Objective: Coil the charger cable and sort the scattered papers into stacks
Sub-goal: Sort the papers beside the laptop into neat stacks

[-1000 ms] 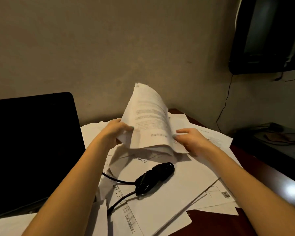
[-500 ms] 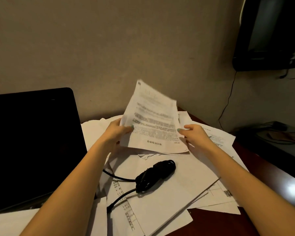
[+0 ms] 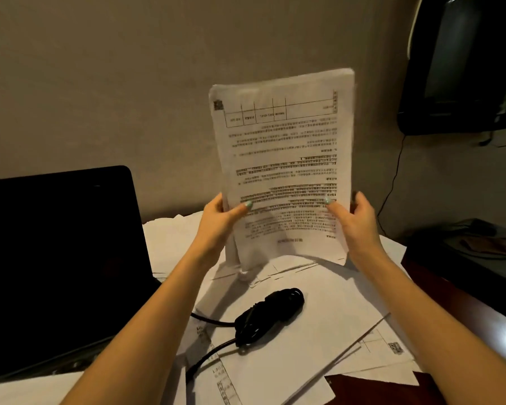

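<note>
While dimness blurs its ends, black charger cable (image 3: pixel 270 314): bundled mid-surface on the dark wooden desk (image 3: pixel 371 390), seemingly coiled.
White printed paper sheaf (image 3: pixel 284 159): upright near the back edge, first stack forming.
Left hand (image 3: pixel 221 217), right hand (image 3: pixel 354 217): pinching its side edges.
Loose white sheets (image 3: pixel 319 346): unsorted toward the front-right corner.

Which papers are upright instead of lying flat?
The sheaf held by the left hand and right hand; the other sheets lie flat under and around the cable.

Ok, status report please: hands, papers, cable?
Left hand and right hand grip a paper stack upright by its sides. Cable bundled on loose sheets below. Laptop close at left.
</note>
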Demonstrator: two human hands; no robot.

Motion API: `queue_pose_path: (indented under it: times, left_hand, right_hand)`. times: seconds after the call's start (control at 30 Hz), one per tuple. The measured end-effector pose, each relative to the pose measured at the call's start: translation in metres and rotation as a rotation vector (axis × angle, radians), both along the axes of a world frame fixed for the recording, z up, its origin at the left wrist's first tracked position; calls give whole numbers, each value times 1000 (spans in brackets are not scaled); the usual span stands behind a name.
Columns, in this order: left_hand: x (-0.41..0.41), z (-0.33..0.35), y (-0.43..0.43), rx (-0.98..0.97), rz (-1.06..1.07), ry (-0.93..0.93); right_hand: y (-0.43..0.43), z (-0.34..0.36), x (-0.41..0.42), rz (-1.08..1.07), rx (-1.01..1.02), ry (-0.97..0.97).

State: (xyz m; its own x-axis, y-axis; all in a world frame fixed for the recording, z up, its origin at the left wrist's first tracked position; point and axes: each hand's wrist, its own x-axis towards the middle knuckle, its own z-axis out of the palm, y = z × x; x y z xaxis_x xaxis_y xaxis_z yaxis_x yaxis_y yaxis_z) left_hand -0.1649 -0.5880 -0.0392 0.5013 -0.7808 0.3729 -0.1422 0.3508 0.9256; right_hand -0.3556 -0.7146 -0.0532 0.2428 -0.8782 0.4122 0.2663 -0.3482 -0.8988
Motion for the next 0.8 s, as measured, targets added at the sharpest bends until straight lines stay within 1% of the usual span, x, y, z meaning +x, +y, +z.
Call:
queue_pose_path:
  times: [0.13, 0.23, 0.33, 0.43, 0.63, 0.7, 0.8]
  left_hand:
    - [-9, 11, 1, -100, 24, 11]
    - [-14, 24, 0, -159, 66, 11]
    - [-15, 33, -3, -180, 57, -3]
    - [-17, 19, -4, -108, 13, -9]
    - [-7, -12, -7, 44, -44, 14]
    - [-1, -26, -8, 133, -69, 9]
    - [1, -42, -9, 251, -68, -72]
  right_hand:
    - [11, 8, -3, -28, -96, -87]
    - [17, 13, -3, -69, -101, -167]
    - [18, 15, -3, -36, -83, -200]
    - [17, 11, 0, -13, -48, -158]
    - [16, -11, 14, -58, -6, 27]
    - [14, -13, 13, -73, 22, 55]
    - [9, -17, 11, -98, 50, 78]
